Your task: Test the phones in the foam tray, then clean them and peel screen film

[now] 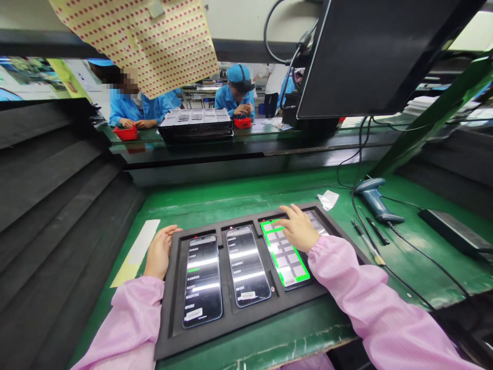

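A black foam tray (246, 321) holds several smartphones in its cutouts. My left hand (159, 252) lies along the tray's left edge, fingers stretched toward its far corner. Closest to it is a phone (202, 288) with a dark list screen and one green line. The middle phone (248, 272) shows a similar list. Over the third phone (287, 259), whose screen has a bright green border and grey-and-white grid, my right hand (300, 228) is spread with a fingertip at the upper screen. A further phone (316, 222) is partly hidden behind that hand and sleeve.
A barcode scanner (375, 200), pens (372, 226), cables and a black box (454, 231) lie at right. White paper (144, 241) sits at left, a crumpled scrap (328, 199) behind the tray. A monitor (362, 56) hangs above. Stacked black trays (50, 205) rise at left; co-workers (234, 95) sit beyond.
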{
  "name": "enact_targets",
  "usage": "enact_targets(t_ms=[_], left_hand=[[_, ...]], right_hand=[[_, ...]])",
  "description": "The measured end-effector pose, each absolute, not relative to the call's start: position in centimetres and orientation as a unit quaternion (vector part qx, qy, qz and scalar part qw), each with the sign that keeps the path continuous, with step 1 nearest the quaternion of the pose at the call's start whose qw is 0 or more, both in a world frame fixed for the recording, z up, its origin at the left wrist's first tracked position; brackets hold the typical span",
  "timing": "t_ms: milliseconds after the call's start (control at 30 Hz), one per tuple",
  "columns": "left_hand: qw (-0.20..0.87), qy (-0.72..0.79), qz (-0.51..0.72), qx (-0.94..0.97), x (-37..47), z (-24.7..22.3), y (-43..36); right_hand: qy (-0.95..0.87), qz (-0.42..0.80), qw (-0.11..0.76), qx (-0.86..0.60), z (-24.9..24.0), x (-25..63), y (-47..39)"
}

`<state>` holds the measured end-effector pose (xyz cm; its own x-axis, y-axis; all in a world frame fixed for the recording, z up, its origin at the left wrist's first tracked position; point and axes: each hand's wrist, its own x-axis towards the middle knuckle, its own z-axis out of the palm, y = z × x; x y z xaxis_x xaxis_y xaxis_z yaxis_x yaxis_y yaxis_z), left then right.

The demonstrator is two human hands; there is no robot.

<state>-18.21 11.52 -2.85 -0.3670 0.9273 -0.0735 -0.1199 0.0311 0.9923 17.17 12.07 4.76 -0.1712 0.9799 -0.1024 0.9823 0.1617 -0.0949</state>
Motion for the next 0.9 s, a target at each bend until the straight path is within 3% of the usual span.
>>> enact_targets(t_ms=[533,900], left_hand=[[0.441,0.567,0.605,0.343,-18.1,-2.7,11.4],[0.441,0.566,0.605,0.344,-18.0,-2.5,11.6]], right_hand=[[0.783,-0.081,0.006,0.617,4.1,17.4,9.5],[0.816,-0.064,-0.053,0.572,3.6,18.7,5.1]])
